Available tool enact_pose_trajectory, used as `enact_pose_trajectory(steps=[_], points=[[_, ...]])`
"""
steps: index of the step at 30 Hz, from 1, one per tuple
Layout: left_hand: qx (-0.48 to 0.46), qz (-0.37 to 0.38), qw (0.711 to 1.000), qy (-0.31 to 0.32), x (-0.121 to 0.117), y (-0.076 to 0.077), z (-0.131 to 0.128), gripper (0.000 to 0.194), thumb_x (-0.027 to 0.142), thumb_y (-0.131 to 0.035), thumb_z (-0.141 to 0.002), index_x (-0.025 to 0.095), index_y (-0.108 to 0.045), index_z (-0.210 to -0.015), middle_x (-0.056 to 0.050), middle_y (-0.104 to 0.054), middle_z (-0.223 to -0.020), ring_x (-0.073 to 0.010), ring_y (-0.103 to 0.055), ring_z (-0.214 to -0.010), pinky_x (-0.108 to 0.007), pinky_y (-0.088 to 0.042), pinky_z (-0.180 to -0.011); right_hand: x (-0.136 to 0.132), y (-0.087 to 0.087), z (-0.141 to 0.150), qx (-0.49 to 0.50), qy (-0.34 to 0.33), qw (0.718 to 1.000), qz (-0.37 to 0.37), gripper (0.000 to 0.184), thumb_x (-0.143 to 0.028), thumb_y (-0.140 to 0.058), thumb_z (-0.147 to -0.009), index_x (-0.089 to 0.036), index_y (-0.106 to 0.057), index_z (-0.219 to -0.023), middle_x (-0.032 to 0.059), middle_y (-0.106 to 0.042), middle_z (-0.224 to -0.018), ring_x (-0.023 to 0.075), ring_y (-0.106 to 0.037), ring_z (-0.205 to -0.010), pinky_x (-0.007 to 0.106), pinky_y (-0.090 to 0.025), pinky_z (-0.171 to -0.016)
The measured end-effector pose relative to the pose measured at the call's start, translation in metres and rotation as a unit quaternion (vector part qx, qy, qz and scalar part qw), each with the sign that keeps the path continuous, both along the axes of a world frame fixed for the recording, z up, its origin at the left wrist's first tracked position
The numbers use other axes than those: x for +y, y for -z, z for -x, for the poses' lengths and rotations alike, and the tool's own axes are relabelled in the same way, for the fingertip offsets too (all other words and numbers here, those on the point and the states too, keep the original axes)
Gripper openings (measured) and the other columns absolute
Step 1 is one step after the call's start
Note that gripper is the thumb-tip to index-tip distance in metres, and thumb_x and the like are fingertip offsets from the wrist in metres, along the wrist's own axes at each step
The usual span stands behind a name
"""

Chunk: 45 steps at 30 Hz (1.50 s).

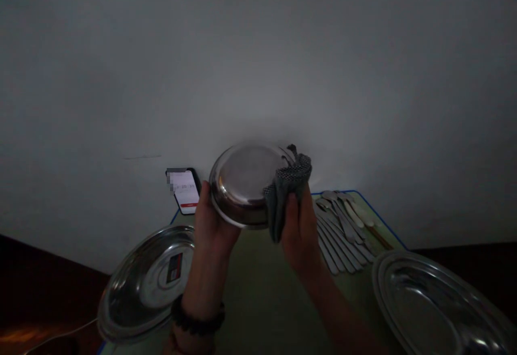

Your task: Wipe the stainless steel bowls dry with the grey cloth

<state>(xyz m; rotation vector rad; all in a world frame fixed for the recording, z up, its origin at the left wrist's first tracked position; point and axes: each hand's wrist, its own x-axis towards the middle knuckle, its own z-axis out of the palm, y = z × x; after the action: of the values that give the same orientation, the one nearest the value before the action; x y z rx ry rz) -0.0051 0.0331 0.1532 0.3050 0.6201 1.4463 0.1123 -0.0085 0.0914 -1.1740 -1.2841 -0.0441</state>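
Observation:
A shiny round metal plate (246,174) is held up above the table, its underside turned toward me. My left hand (214,225) grips its left rim, with the thumb at the edge and the other fingers behind or under it. My right hand (299,225) is closed on a grey patterned cloth (288,182), which is pressed around the plate's right rim. Part of that rim is hidden by the cloth. A dark beaded bracelet (197,317) is on my left wrist.
A large metal basin (121,301) with a dark label stands at the left, another metal basin (416,301) at the right. Several spoons and other cutlery (339,236) lie on the green table (258,301). A lit phone (186,190) leans against the wall (258,64).

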Motion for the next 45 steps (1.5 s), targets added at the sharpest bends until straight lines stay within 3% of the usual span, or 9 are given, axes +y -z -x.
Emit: enact_pose_trajectory(steps=[3, 8, 14, 20, 26, 29, 34, 38, 45], points=[[-0.024, -0.017, 0.999, 0.022, -0.002, 0.002, -0.003, 0.038, 0.034, -0.037, -0.095, 0.013, -0.068, -0.102, -0.007, -0.075, -0.081, -0.02, -0.068, -0.096, -0.034, -0.05, -0.092, -0.005, -0.001, 0.014, -0.028, 0.012, 0.999, -0.014, 0.062, -0.027, -0.033, -0.096, -0.025, -0.003, -0.15, 0.0104, -0.015, -0.157, 0.0266, -0.014, -0.144, 0.059, -0.024, -0.112], [-0.033, -0.095, 0.994, 0.051, -0.011, 0.007, -0.014, 0.038, 0.032, -0.035, -0.096, 0.019, -0.071, -0.092, -0.002, -0.076, -0.083, -0.0135, -0.069, -0.087, -0.027, -0.051, -0.088, -0.008, -0.006, 0.012, -0.074, 0.047, 0.996, -0.024, 0.072, -0.03, -0.042, -0.092, -0.021, 0.001, -0.15, 0.0116, -0.003, -0.158, 0.0313, -0.005, -0.144, 0.064, -0.019, -0.11], [0.037, -0.104, 0.978, 0.175, -0.021, 0.012, -0.027, 0.04, 0.037, -0.04, -0.094, 0.015, -0.073, -0.092, -0.008, -0.075, -0.092, -0.0222, -0.066, -0.101, -0.034, -0.051, -0.091, -0.01, -0.012, 0.005, -0.154, 0.082, 0.985, -0.016, 0.066, -0.028, -0.044, -0.091, -0.024, -0.013, -0.149, 0.0106, -0.031, -0.151, 0.0289, -0.021, -0.142, 0.059, -0.02, -0.112], [0.163, -0.125, 0.974, 0.098, -0.022, 0.015, -0.025, 0.025, 0.039, -0.061, -0.082, 0.017, -0.074, -0.081, -0.003, -0.074, -0.081, -0.0165, -0.068, -0.081, -0.023, -0.053, -0.071, -0.016, -0.024, -0.003, -0.139, 0.048, 0.989, -0.02, 0.06, -0.025, -0.04, -0.092, -0.026, -0.018, -0.148, 0.0069, -0.025, -0.154, 0.0265, -0.02, -0.142, 0.053, -0.023, -0.113], [0.246, -0.078, 0.96, 0.106, -0.026, 0.013, -0.026, 0.034, 0.047, -0.067, -0.074, 0.015, -0.067, -0.062, 0.0, -0.064, -0.052, -0.0107, -0.056, -0.043, -0.021, -0.045, -0.043, -0.006, -0.021, -0.026, -0.09, 0.009, 0.996, -0.008, 0.045, -0.027, -0.035, -0.094, -0.025, -0.04, -0.139, 0.0061, -0.045, -0.143, 0.0235, -0.031, -0.138, 0.054, -0.024, -0.112], [0.264, -0.041, 0.959, 0.091, -0.027, 0.01, -0.023, 0.037, 0.049, -0.067, -0.073, 0.015, -0.064, -0.06, 0.002, -0.061, -0.05, -0.0096, -0.053, -0.04, -0.02, -0.043, -0.039, -0.001, -0.019, -0.04, -0.014, 0.009, 1.0, 0.005, 0.039, -0.032, -0.035, -0.094, -0.021, -0.05, -0.129, 0.0098, -0.054, -0.134, 0.0235, -0.043, -0.13, 0.05, -0.032, -0.108], [0.146, -0.01, 0.988, 0.055, -0.019, 0.004, -0.014, 0.025, 0.033, -0.058, -0.085, 0.015, -0.066, -0.07, 0.0, -0.068, -0.061, -0.0115, -0.063, -0.053, -0.021, -0.052, -0.053, 0.002, -0.017, -0.047, 0.108, 0.016, 0.991, 0.072, 0.037, -0.042, -0.036, -0.094, -0.018, -0.061, -0.108, 0.01, -0.068, -0.103, 0.0228, -0.062, -0.098, 0.042, -0.048, -0.088], [0.044, 0.012, 0.998, 0.053, -0.013, 0.002, -0.01, 0.031, 0.029, -0.046, -0.092, 0.013, -0.067, -0.076, -0.004, -0.071, -0.068, -0.0173, -0.07, -0.07, -0.03, -0.056, -0.074, 0.002, -0.014, -0.031, 0.101, 0.001, 0.994, 0.041, 0.041, -0.038, -0.038, -0.094, -0.016, -0.05, -0.126, 0.0129, -0.058, -0.125, 0.0234, -0.053, -0.117, 0.044, -0.041, -0.1], [-0.017, 0.003, 0.996, 0.092, -0.009, 0.005, -0.01, 0.04, 0.032, -0.036, -0.095, 0.009, -0.067, -0.103, -0.01, -0.074, -0.084, -0.024, -0.068, -0.097, -0.04, -0.05, -0.092, -0.006, -0.017, -0.008, -0.046, 0.023, 0.998, -0.04, 0.051, -0.029, -0.042, -0.091, -0.018, -0.033, -0.141, 0.0136, -0.032, -0.149, 0.0259, -0.028, -0.139, 0.053, -0.029, -0.11]])
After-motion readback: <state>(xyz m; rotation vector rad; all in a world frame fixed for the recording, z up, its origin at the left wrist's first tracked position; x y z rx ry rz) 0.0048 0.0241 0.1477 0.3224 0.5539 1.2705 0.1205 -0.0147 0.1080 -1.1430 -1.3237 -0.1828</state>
